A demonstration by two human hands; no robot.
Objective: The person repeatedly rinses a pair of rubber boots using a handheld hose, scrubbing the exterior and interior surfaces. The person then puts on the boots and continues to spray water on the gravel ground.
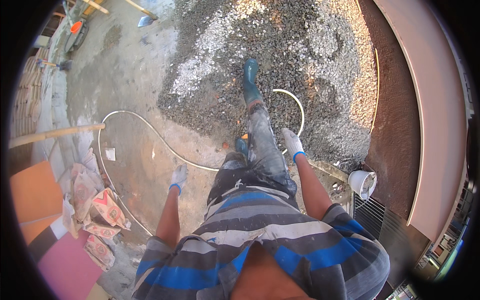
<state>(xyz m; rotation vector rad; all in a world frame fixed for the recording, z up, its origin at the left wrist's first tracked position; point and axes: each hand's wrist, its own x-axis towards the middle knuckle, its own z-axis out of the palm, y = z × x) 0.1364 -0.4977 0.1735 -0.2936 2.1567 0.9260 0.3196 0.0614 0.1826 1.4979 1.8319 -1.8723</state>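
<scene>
A pale hose (pixel 301 112) curves over the gravel, its free end above grey stones ahead of me. My right hand (pixel 292 142), in a white glove with a blue cuff, is closed around it beside my right leg. Behind my legs the hose runs left across the wet concrete and loops back toward me. My left hand (pixel 178 177), gloved the same way, hangs low at my left side with its fingers loosely extended. It holds nothing, and its fingertips are close to the hose. One green rubber boot (pixel 250 80) is planted forward on the gravel.
A broad gravel heap (pixel 220 85) spreads ahead. A white bucket (pixel 362 184) stands at right beside a metal grate (pixel 369 212). Crumpled paper sacks (pixel 107 207) lie at left under a wooden pole (pixel 57 135). A shovel (pixel 146 20) lies far off; a brown wall (pixel 395 100) borders the right.
</scene>
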